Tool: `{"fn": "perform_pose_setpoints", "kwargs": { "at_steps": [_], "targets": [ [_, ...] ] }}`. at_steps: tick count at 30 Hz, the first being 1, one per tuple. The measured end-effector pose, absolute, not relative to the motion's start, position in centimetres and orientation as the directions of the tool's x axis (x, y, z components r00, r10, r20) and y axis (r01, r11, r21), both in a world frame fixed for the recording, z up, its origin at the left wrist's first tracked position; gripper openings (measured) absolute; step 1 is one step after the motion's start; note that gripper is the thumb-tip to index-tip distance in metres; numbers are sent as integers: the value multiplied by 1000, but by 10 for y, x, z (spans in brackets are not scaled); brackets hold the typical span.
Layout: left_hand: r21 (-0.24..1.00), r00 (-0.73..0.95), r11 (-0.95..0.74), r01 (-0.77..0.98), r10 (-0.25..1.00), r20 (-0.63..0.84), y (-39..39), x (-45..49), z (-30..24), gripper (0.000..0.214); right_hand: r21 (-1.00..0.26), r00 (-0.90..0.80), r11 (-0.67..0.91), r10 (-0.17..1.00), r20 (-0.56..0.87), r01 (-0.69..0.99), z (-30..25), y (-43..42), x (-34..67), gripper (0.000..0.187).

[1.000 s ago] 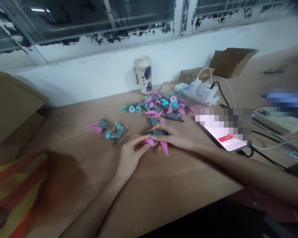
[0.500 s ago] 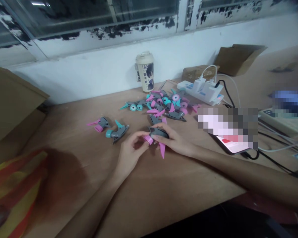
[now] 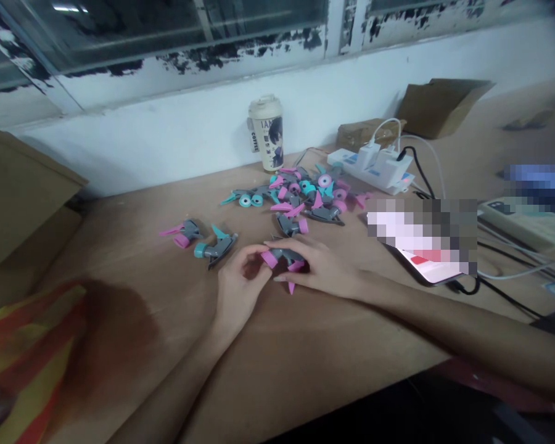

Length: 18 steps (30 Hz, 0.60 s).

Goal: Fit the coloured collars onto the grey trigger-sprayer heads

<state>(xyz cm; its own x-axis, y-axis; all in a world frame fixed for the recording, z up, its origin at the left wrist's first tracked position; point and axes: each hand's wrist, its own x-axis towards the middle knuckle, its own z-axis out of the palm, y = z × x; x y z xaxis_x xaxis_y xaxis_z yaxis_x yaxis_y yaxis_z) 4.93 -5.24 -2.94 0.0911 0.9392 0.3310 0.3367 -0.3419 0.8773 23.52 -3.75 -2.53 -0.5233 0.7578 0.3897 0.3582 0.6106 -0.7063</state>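
Between both hands is a grey and pink trigger spray head [image 3: 283,254], just above the table. My left hand [image 3: 243,274] pinches its pink screw collar between thumb and fingers. My right hand [image 3: 326,268] is closed around the grey body, and the pink trigger pokes out below its fingers. Left of the hands lie a teal-collared spray head [image 3: 217,248] and a pink-collared spray head [image 3: 187,233]. Just beyond my right fingers rests another pink and grey spray head [image 3: 291,223]. Behind it is a pile of spray heads [image 3: 305,190] in pink, teal and grey.
A lidded coffee cup [image 3: 267,135] stands against the wall behind the pile. To the right are a white power strip [image 3: 374,171] with cables and a lit phone [image 3: 430,265]. Cardboard boxes [image 3: 439,108] sit at the back right and left. A red-yellow striped bag [image 3: 32,357] is at lower left.
My right hand has shifted its grip on the spray head, covering more of its body and trigger. The left hand keeps pinching the collar, slightly further left in view.
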Motion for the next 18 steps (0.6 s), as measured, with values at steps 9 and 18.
{"fn": "perform_pose_setpoints", "kwargs": {
  "at_steps": [9, 18],
  "targets": [
    [825, 64, -327, 462, 939, 337, -64, 67, -30, 13, -378, -410, 676, 706, 577, 633, -25, -46, 231, 18],
    [463, 117, -432, 774, 817, 565, -73, 75, -17, 9, -216, -409, 632, 687, 600, 744, -22, -47, 229, 7]
  ]
}}
